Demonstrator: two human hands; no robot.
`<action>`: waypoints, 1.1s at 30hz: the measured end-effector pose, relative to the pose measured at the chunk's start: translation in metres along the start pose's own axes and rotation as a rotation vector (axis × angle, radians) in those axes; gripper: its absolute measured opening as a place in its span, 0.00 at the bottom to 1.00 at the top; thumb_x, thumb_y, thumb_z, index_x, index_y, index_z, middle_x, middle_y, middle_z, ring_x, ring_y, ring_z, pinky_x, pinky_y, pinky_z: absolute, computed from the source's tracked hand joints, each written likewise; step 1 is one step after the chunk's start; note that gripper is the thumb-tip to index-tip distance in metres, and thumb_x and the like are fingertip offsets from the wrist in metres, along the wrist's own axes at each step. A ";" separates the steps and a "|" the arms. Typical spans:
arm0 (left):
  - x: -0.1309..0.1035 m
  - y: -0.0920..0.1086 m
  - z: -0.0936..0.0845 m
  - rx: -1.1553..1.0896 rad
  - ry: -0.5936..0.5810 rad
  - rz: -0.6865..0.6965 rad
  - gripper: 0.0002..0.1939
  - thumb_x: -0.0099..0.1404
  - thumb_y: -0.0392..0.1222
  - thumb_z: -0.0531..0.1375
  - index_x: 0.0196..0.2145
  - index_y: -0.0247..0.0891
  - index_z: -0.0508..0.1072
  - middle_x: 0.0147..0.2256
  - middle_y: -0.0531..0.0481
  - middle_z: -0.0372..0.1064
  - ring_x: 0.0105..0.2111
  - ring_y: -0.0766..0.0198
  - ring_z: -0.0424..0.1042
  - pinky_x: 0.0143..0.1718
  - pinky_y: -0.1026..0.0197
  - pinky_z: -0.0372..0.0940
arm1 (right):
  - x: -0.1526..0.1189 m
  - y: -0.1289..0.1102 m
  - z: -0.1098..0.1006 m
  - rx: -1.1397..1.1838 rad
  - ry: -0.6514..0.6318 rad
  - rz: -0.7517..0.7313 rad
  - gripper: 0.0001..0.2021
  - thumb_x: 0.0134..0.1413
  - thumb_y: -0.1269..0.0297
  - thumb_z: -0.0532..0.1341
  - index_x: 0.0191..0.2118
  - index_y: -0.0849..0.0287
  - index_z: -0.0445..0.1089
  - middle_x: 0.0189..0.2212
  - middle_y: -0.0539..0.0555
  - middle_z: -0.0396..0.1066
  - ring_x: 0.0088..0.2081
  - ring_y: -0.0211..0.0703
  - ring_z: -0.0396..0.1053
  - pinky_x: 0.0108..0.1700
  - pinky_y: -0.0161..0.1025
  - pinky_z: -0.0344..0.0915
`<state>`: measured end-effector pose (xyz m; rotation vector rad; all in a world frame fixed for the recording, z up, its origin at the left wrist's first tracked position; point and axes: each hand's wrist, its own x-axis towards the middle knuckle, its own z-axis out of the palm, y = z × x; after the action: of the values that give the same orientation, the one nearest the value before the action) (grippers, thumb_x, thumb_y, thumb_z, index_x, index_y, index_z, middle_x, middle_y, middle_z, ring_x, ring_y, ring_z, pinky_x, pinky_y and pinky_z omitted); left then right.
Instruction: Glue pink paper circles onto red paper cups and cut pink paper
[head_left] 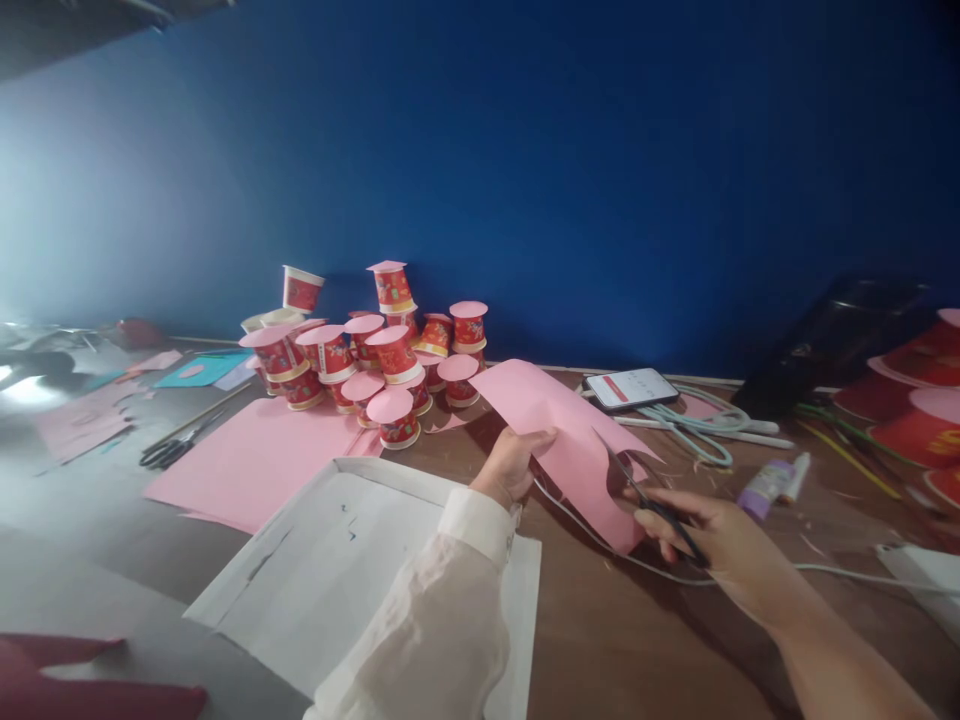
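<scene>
A sheet of pink paper (551,415) is pinched at its lower left edge by my left hand (514,462), thumb on top. My right hand (690,525) is closed around the handles of dark scissors (664,515). Their blades reach into the sheet at its right side, where a curved cut shows. The pink paper is tilted up above the brown table. My left sleeve passes over a shallow white tray-like box (337,570), which has a few dark marks inside.
Red paper cups (397,430) topped with pink discs stand stacked against the blue wall (525,180). Pink sheets (255,460) and other scissors (169,450) lie left. A phone (631,388), pale cable (697,425), glue stick (765,488) and pencils (847,455) lie right.
</scene>
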<state>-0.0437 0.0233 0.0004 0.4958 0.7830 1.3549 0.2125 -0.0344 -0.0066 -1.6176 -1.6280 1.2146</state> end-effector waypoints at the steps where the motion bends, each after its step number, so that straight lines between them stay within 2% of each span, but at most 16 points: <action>1: 0.000 0.001 0.000 0.007 0.000 -0.002 0.20 0.43 0.34 0.81 0.34 0.31 0.82 0.33 0.44 0.81 0.33 0.57 0.79 0.48 0.52 0.74 | 0.000 0.000 0.000 -0.003 0.002 0.004 0.43 0.48 0.30 0.72 0.60 0.61 0.83 0.21 0.53 0.75 0.28 0.46 0.69 0.33 0.42 0.58; 7: -0.001 0.007 -0.004 0.061 -0.025 -0.002 0.21 0.44 0.35 0.81 0.37 0.31 0.83 0.36 0.43 0.82 0.39 0.52 0.81 0.53 0.49 0.73 | 0.001 -0.001 0.000 0.011 -0.032 0.026 0.42 0.48 0.31 0.72 0.59 0.60 0.83 0.22 0.53 0.76 0.28 0.47 0.71 0.32 0.42 0.62; 12: -0.004 0.011 -0.006 0.107 -0.099 -0.015 0.25 0.41 0.38 0.83 0.38 0.31 0.83 0.37 0.41 0.82 0.40 0.51 0.80 0.54 0.48 0.72 | -0.001 -0.008 0.004 0.061 -0.056 0.054 0.40 0.47 0.32 0.73 0.58 0.58 0.83 0.23 0.53 0.77 0.29 0.47 0.73 0.33 0.42 0.66; 17: -0.004 0.010 -0.008 0.136 -0.165 -0.019 0.28 0.41 0.42 0.84 0.40 0.32 0.84 0.40 0.39 0.82 0.44 0.48 0.80 0.55 0.46 0.71 | -0.006 -0.015 0.006 0.099 -0.030 0.035 0.38 0.46 0.33 0.74 0.55 0.57 0.85 0.21 0.51 0.74 0.28 0.45 0.72 0.33 0.41 0.67; 21: -0.003 0.011 -0.009 0.147 -0.175 -0.027 0.29 0.41 0.43 0.85 0.41 0.32 0.83 0.41 0.38 0.82 0.45 0.46 0.80 0.56 0.46 0.71 | -0.006 -0.016 0.004 0.084 -0.044 0.033 0.40 0.45 0.31 0.74 0.55 0.58 0.85 0.21 0.52 0.75 0.28 0.47 0.72 0.32 0.42 0.67; 33: -0.006 0.016 -0.009 0.159 -0.195 -0.057 0.30 0.41 0.43 0.85 0.41 0.32 0.83 0.40 0.40 0.82 0.42 0.51 0.79 0.54 0.48 0.71 | -0.007 -0.017 0.002 0.135 -0.056 0.083 0.39 0.42 0.34 0.76 0.54 0.58 0.86 0.21 0.51 0.73 0.27 0.44 0.70 0.32 0.42 0.67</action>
<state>-0.0617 0.0187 0.0076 0.7146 0.7408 1.1769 0.2031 -0.0392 0.0086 -1.5934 -1.4904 1.3931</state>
